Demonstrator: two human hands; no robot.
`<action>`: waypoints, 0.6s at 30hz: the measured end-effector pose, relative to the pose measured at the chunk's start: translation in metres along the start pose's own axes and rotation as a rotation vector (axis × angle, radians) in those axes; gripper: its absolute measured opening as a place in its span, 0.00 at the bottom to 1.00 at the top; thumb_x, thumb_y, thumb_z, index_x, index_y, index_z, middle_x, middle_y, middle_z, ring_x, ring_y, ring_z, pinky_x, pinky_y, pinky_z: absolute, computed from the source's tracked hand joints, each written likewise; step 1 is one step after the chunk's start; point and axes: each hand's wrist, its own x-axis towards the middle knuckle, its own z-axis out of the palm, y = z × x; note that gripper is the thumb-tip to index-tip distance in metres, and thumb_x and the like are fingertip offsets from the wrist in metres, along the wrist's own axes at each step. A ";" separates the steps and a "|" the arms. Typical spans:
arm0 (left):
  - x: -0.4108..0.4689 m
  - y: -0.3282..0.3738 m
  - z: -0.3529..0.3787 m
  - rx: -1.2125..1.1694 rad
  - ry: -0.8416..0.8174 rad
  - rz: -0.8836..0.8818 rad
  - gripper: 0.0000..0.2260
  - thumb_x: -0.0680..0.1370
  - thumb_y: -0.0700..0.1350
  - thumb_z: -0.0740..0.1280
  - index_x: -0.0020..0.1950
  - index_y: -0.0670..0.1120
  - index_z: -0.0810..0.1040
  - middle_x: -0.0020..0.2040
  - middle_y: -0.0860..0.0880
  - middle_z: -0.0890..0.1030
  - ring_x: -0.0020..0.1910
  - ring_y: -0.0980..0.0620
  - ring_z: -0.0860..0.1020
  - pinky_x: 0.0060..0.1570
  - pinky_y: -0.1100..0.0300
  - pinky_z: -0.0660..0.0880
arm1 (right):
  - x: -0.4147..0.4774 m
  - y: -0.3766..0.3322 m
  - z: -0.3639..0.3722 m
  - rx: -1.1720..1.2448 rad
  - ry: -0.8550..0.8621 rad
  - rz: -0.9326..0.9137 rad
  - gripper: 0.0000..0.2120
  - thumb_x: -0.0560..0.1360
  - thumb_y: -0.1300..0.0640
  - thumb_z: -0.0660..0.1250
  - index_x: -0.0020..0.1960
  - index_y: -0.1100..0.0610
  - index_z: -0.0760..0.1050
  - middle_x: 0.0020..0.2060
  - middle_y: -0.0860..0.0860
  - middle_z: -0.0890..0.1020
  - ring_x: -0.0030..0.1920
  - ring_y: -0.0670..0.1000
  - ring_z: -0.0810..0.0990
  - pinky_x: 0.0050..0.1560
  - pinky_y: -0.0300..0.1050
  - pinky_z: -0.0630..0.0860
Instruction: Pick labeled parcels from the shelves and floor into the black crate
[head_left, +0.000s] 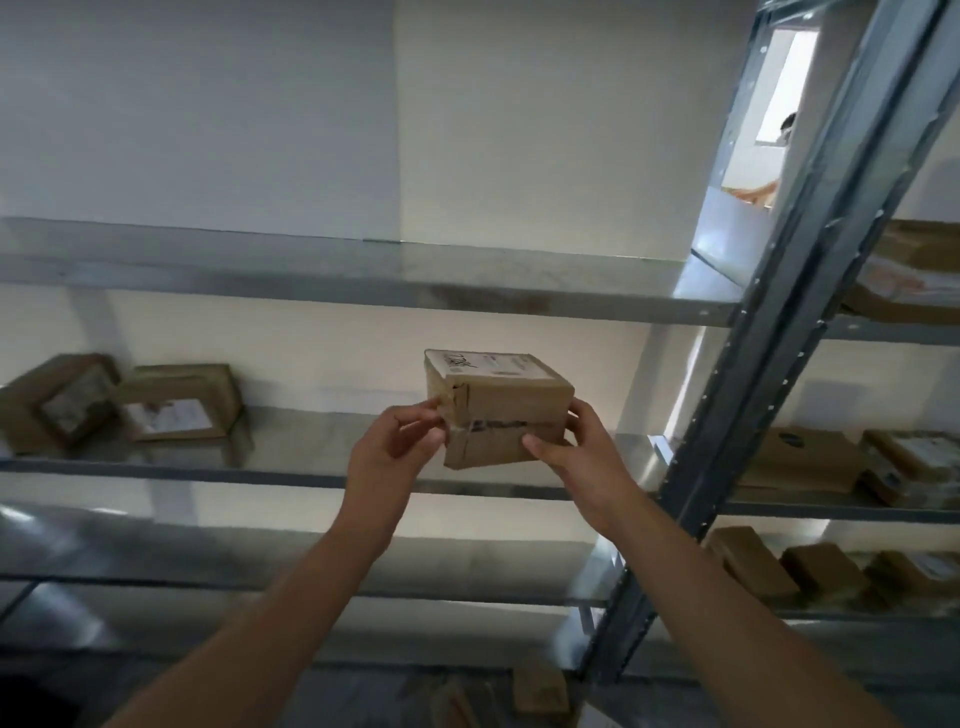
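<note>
One wide-angle view, worn on the head, faces forward and tilts upward at the metal shelving (363, 291) from close by; the upright post (779, 364) leans across the frame's right

In the centre of the frame, the parcel (506, 415) bears a white label (488, 366) on its top face with a dark handwritten scrawl, perhaps starting "77", not surely legible. The print beside it is too small. At left, the second parcel (208, 384) has a paper label (169, 415), blurred beyond reading.
</note>
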 end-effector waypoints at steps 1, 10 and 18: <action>0.001 0.000 -0.009 -0.017 0.026 -0.007 0.08 0.78 0.37 0.68 0.55 0.43 0.78 0.53 0.58 0.84 0.53 0.61 0.81 0.46 0.71 0.77 | 0.001 -0.001 0.010 -0.011 -0.019 -0.019 0.33 0.70 0.61 0.76 0.69 0.44 0.67 0.65 0.45 0.75 0.64 0.50 0.75 0.70 0.61 0.69; 0.000 -0.018 -0.103 0.157 -0.037 -0.133 0.45 0.66 0.51 0.81 0.77 0.56 0.59 0.74 0.57 0.66 0.69 0.57 0.70 0.63 0.57 0.73 | -0.002 -0.004 0.073 -0.117 -0.154 -0.074 0.25 0.71 0.66 0.74 0.64 0.48 0.73 0.62 0.44 0.79 0.64 0.51 0.77 0.70 0.60 0.70; -0.019 0.003 -0.159 0.090 -0.038 -0.058 0.35 0.64 0.47 0.80 0.68 0.51 0.69 0.63 0.59 0.78 0.61 0.59 0.77 0.57 0.62 0.76 | -0.007 0.007 0.150 -0.078 -0.157 -0.127 0.27 0.75 0.68 0.70 0.68 0.46 0.73 0.64 0.45 0.79 0.68 0.53 0.74 0.69 0.63 0.69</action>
